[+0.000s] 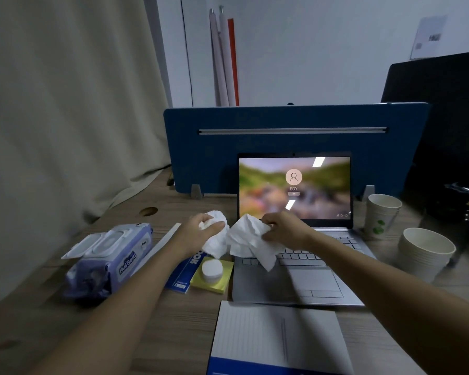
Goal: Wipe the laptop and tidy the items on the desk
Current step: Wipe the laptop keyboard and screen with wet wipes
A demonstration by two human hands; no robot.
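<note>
An open silver laptop (309, 282) sits mid-desk with its login screen lit. Both hands hold a crumpled white wet wipe (244, 239) above the laptop's left edge. My left hand (201, 231) grips the wipe's bunched left end. My right hand (282, 228) pinches its right part, which hangs down over the keyboard. A purple wet-wipe pack (109, 261) lies at the left with its lid flipped open.
A yellow sticky-note pad (214, 282) with a white round item (212, 269) on it lies beside a blue notebook (184, 274). An open lined notebook (276, 336) lies near me. Stacked paper cups (382, 215) and paper bowls (425, 253) stand right. A blue divider (282, 147) backs the desk.
</note>
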